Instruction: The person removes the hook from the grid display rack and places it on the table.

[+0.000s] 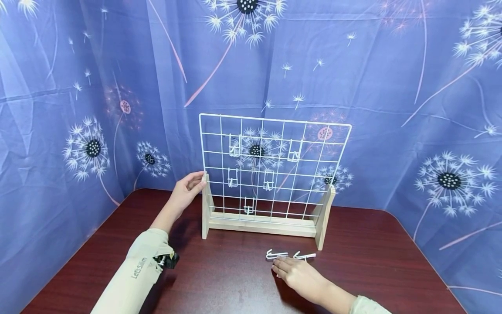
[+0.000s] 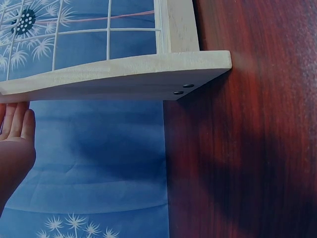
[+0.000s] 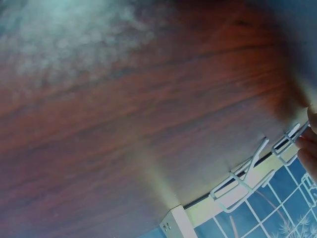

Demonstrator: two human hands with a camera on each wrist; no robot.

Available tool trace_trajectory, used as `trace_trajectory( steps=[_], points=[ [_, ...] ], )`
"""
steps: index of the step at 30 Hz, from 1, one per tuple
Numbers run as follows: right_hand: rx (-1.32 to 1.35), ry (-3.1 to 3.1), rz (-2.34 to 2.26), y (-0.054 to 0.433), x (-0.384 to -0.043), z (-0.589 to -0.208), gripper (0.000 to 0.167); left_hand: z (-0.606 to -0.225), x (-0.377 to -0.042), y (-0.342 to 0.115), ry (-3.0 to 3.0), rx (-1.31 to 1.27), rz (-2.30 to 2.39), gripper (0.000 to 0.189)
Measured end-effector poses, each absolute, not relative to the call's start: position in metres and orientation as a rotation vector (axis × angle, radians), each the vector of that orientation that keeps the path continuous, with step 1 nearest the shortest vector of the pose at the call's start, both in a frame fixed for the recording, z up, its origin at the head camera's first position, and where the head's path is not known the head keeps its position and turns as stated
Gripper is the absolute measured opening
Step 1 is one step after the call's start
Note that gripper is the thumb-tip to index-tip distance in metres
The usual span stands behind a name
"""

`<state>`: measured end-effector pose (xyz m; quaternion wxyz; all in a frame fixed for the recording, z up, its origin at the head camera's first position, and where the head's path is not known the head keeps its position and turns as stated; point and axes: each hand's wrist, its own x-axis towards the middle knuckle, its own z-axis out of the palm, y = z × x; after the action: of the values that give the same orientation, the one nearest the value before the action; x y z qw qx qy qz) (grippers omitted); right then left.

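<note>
A white wire grid panel (image 1: 274,174) stands upright in a pale wooden stand, with several white wire hooks hung on it. My left hand (image 1: 188,192) touches the top of the stand's left side piece (image 1: 205,209); in the left wrist view its straight fingers (image 2: 16,121) lie against the outer face of that board. On the table in front of the stand, my right hand (image 1: 300,277) pinches one end of a white wire hook (image 1: 276,254). A second loose hook (image 1: 304,255) lies just right of it. In the right wrist view the pinched hook (image 3: 285,148) reaches in between thumb and fingers.
The dark red-brown table (image 1: 219,279) carries the stand near its back. Behind and at both sides hangs a blue dandelion-print cloth (image 1: 376,144). The stand's right side piece (image 1: 324,218) rises behind the loose hooks.
</note>
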<state>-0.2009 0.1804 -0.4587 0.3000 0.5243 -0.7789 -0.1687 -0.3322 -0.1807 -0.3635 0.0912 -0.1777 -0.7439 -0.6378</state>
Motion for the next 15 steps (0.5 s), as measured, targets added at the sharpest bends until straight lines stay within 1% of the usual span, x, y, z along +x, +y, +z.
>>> trace_trajectory(
  steps=[5,15],
  points=[
    [1.387,-2.061,-0.485,0.1802,-0.2015,-0.4593,0.030,-0.3726,-0.3406,-0.1831,-2.205,-0.527,-1.875,0.045],
    [1.390,-2.065,-0.453,0.1805,-0.2015,-0.4586,0.030,-0.3734,-0.3418,-0.1828,-2.204,-0.534,-1.874,0.045]
  ],
)
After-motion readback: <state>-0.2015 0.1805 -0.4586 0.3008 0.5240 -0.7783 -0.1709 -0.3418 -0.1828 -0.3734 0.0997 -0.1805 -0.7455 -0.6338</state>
